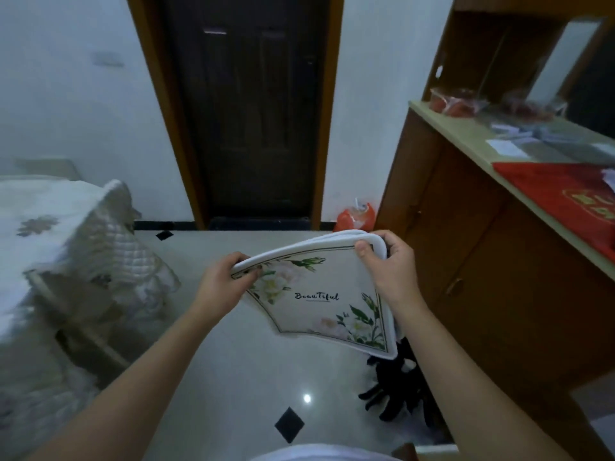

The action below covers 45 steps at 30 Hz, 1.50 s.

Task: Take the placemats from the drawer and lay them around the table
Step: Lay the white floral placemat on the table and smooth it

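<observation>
I am reading a single word, "BeauTiful", in dark underlined script on the placemat (319,277), sitting between my left hand (223,281) and my right hand (392,267). Gold characters are showing on the red cloth (549,191) beyond my right hand, too blurred to read.

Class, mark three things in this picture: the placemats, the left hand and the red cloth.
placemats (332,281), head view, printed top face.
left hand (223,281), head view, back of the hand.
red cloth (545,188), head view, plain red part.
</observation>
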Available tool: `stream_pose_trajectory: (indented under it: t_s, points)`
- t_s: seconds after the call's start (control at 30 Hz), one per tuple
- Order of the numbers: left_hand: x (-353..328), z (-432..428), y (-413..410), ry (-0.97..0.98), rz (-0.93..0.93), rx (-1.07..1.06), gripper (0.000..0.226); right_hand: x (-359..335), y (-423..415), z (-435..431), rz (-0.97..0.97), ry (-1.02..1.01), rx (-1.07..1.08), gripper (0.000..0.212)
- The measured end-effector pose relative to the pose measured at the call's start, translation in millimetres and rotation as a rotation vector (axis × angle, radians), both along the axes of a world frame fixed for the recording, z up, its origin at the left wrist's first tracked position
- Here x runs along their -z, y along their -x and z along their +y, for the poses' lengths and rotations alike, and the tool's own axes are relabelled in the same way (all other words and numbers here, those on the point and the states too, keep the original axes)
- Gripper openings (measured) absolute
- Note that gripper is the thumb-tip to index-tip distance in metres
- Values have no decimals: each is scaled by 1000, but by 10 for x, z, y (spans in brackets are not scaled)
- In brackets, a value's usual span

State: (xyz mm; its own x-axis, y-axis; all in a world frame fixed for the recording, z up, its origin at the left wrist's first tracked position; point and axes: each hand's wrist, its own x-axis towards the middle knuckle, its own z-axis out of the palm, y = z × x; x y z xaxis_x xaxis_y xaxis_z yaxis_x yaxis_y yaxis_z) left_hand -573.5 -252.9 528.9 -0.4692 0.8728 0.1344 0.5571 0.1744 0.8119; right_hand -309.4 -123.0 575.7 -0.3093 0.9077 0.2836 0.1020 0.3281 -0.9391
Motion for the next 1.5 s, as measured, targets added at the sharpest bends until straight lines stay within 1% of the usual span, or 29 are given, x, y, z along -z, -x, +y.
stream_pose_trajectory:
  t_s: [0.17,0.3,0.4,0.47,0.53,0.6,0.67,0.73,0.87,1.0,1.1,1.2,1.27,1.37,1.5]
  points:
    - [-337,-253,204,-36,40,-162,11,-130,482,245,-52,-95,-143,8]
    - [-469,-550,288,-29,109,-278,10,-93,795,361,-171,-112,-283,9]
    - [-468,-912,296,-36,123,-410,14,8,976,323,-174,-95,-432,8]
    - [-399,-1194,216,-61,70,-529,13,89,1096,221,-126,-46,-508,8]
    - [-229,-1485,68,-91,5,-694,11,183,1215,51,-78,35,-578,9]
    - [18,-1769,-146,-102,-56,-866,14,290,1333,-165,-49,76,-666,11]
    - [253,-2044,-410,-150,-164,-1025,16,376,1438,-412,-49,70,-774,13]
    - [433,-2305,-654,-203,-234,-1165,18,448,1516,-665,-63,76,-876,11]
    - [678,-2804,-970,-291,-357,-1348,20,554,1654,-1123,-107,108,-1013,13]
    - [736,-3263,-1014,-372,-427,-1463,19,540,1909,-1587,-159,82,-1120,11]
    - [690,-3599,-896,-402,-400,-1530,18,558,2124,-1906,-192,55,-1147,11]
    - [649,-3863,-675,-402,-349,-1481,8,653,2333,-2183,-229,-6,-1178,6]
    - [594,-3981,-509,-380,-297,-1436,9,719,2447,-2343,-265,-32,-1173,8]
    - [493,-4165,-291,-368,-258,-1405,11,760,2595,-2553,-270,-1,-1124,8]
    - [364,-4498,-60,-397,-244,-1400,13,670,2857,-2820,-216,55,-1134,3]
